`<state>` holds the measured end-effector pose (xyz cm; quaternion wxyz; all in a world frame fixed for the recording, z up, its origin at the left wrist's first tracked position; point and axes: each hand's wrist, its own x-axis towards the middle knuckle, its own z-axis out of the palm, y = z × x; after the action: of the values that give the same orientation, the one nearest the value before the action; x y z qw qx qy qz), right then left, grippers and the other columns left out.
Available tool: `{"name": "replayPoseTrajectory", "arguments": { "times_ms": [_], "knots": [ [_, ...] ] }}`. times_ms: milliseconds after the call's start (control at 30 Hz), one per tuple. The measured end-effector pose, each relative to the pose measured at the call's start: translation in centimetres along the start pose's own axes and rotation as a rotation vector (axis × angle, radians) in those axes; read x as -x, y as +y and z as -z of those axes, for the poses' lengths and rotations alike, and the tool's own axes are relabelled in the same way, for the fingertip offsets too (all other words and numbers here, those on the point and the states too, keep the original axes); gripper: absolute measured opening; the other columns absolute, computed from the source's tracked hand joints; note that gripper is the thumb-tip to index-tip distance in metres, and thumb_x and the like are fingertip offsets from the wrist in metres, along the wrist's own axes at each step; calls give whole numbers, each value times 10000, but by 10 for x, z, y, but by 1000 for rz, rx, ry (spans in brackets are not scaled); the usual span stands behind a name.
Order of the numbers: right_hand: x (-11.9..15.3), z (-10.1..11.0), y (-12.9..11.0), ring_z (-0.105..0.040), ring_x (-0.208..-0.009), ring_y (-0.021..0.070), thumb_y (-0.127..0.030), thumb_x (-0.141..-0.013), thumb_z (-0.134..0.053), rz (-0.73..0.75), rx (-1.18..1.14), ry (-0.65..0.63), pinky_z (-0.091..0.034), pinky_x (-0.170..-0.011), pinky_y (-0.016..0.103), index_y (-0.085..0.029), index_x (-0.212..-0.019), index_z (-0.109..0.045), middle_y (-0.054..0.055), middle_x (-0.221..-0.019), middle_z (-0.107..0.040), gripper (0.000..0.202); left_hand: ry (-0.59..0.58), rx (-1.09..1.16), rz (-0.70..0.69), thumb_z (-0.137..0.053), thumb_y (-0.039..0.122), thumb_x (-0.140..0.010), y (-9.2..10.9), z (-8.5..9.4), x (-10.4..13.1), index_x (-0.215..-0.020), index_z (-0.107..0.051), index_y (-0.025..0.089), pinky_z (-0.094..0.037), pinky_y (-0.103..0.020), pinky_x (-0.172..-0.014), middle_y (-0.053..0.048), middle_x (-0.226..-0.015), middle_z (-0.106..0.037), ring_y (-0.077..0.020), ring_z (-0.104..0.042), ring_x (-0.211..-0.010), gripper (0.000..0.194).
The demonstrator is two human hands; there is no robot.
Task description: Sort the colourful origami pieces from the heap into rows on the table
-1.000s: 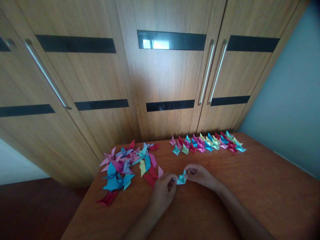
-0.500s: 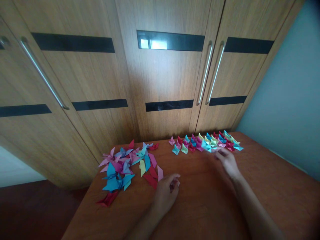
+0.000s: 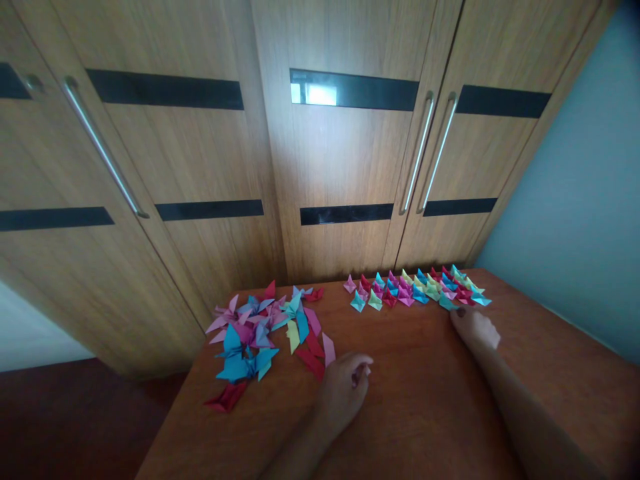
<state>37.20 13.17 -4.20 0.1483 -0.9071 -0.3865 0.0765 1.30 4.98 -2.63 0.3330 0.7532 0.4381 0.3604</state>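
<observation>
In the head view my right hand [image 3: 475,327] reaches to the rows of small origami boats at the back right. Its fingertips are pinched at the edge of a teal origami boat [image 3: 447,303] at the front of the rows; the grip itself is partly hidden. My left hand [image 3: 345,387] rests on the table, fingers curled in loosely, and no object shows in it. Close beside its knuckles lies a pink folded paper strip [image 3: 329,349]. Red strips [image 3: 311,364] are just to the left of that.
On the table's left lies a loose pile of folded paper shapes in blue [image 3: 235,367], pink and purple, with a red one [image 3: 226,398] in front. Behind the table [image 3: 410,407] stands a wooden wardrobe [image 3: 340,247] with metal handles. A blue-green wall [image 3: 575,233] borders the right.
My right hand has moved right, bringing a light teal origami boat down at the front of the rows. The left hand keeps its place on the table. The view has shifted slightly.
</observation>
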Motion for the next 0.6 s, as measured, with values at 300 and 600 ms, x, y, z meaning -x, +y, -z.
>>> {"name": "replayPoseTrajectory", "arguments": {
  "times_ms": [300, 600],
  "knots": [
    [-10, -4, -1, -595, -956, 372, -499, -785, -422, 28, 15, 38, -475, -711, 474, -221, -1145, -604, 205, -1029, -614, 490, -21, -34, -33, -422, 129, -812, 1, 2, 1, -952, -641, 207, -427, -219, -601, -23, -847, -643, -120, -548, -652, 271],
    [-12, -5, 3, -606, -928, 357, -469, -786, -427, 53, 5, 36, -476, -703, 475, -220, -1066, -638, 208, -1003, -622, 430, -21, -63, -41, -431, 123, -809, 0, 0, 1, -948, -644, 218, -426, -220, -609, -15, -832, -643, -122, -551, -656, 272]
  ]
}}
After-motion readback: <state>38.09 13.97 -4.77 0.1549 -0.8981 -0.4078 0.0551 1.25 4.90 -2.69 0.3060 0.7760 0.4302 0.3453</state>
